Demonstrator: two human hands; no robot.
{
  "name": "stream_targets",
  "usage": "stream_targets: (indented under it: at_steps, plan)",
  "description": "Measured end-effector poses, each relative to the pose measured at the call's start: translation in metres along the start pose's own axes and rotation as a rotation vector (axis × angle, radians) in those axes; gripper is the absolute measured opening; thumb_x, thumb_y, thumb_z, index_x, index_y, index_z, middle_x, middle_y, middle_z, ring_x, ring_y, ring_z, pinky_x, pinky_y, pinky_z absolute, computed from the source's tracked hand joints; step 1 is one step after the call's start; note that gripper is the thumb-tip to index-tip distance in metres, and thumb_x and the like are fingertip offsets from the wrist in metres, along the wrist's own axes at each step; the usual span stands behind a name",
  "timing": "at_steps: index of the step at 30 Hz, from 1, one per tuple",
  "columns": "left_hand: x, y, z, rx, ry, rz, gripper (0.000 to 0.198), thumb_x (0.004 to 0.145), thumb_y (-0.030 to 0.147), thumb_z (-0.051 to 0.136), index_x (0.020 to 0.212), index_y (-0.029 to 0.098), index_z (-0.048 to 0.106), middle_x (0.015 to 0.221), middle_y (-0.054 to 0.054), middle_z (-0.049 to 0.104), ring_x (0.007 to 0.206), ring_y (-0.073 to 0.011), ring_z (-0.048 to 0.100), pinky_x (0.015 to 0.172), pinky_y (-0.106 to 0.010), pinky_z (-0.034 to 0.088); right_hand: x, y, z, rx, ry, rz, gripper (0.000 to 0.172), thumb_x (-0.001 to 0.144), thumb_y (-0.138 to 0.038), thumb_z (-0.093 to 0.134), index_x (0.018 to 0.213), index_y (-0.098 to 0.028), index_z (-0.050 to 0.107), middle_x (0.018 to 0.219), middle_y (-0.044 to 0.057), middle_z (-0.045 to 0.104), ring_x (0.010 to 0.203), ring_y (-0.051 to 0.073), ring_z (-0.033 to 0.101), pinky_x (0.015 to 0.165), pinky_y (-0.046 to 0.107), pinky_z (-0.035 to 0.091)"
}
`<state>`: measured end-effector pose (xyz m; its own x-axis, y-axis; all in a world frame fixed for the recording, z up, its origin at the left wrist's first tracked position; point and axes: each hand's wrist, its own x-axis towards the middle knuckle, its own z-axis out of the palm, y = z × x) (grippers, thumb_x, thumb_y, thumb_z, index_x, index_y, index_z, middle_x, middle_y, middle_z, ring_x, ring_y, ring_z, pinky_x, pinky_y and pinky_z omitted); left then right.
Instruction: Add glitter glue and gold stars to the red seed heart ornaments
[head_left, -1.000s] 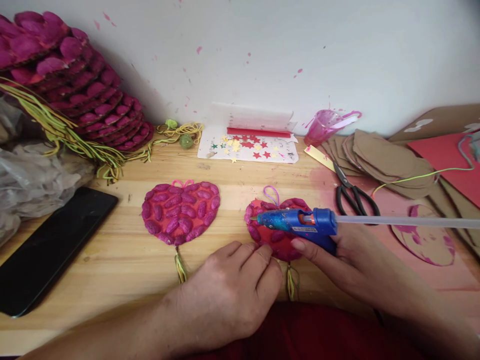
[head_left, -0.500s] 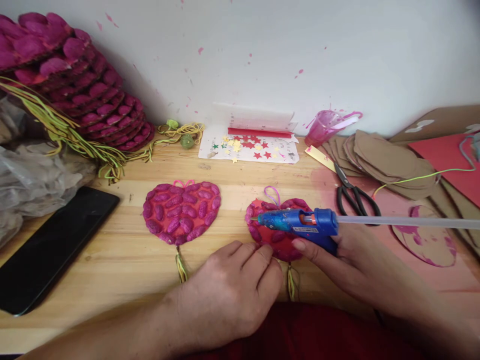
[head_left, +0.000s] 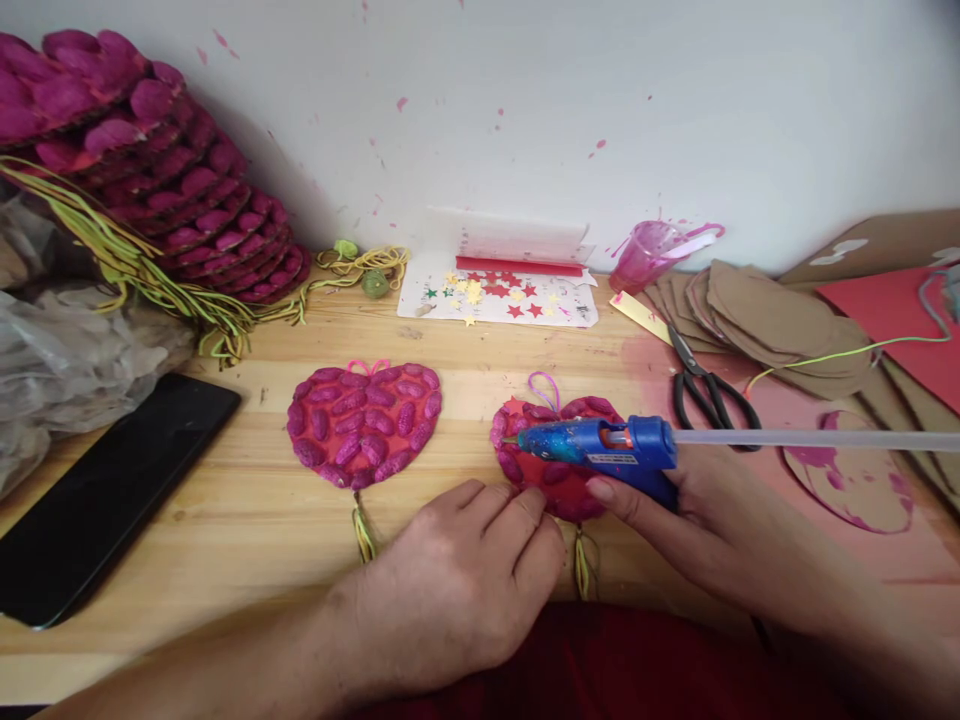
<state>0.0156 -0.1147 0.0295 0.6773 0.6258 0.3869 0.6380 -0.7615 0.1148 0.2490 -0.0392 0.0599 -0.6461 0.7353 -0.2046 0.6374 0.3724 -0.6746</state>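
My right hand [head_left: 709,525] grips a blue hot glue gun [head_left: 589,440] with a long clear glue stick [head_left: 817,438] in its back. The gun's nozzle points left, over a red heart ornament [head_left: 559,490] covered with magenta peanut-shell pieces. A red star [head_left: 514,406] sits at that heart's upper left, and a purple loop tops it. My left hand [head_left: 480,570] is closed at the heart's lower left edge, its fingers curled and their tips hidden. To the left lies a second heart ornament [head_left: 365,425] with a pink loop and a green-yellow tassel.
Small stars [head_left: 499,290] lie on a white sheet at the back. A pink-stained cup [head_left: 649,255], black-handled scissors [head_left: 712,395] and cardboard shapes [head_left: 780,325] are at right. On the left are a phone [head_left: 112,490], plastic bags [head_left: 82,370] and stacked magenta ornaments [head_left: 165,170].
Almost nothing differs. The glue gun and both hands keep their places, with only a very slight shift of the view.
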Motion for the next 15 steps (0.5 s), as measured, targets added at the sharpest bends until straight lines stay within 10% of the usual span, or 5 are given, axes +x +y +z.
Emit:
stream_targets:
  at_steps: [9, 15]
  plan:
    - [-0.0008, -0.0012, 0.0, 0.0, 0.002, 0.008, 0.029, 0.1, 0.012, 0.036, 0.11, 0.008, 0.064, 0.104, -0.015, 0.073, 0.09, -0.0246, 0.07, 0.074, -0.037, 0.059, -0.0001, -0.0023, -0.0025, 0.054, 0.004, -0.011, 0.028, 0.097, -0.042, 0.056, 0.114, -0.028, 0.072, 0.099, 0.003, 0.076, 0.089, 0.024, 0.07, 0.084, 0.039, 0.058]
    - [-0.0011, -0.0043, 0.0025, -0.047, 0.006, -0.011, 0.022, 0.1, 0.012, 0.044, 0.106, 0.01, 0.065, 0.106, -0.012, 0.073, 0.089, -0.0229, 0.069, 0.075, -0.036, 0.058, 0.0047, -0.0008, 0.0001, 0.478, 0.074, 0.201, 0.047, 0.091, -0.063, 0.058, 0.073, -0.021, 0.067, 0.056, 0.002, 0.06, 0.056, 0.016, 0.058, 0.051, 0.027, 0.047]
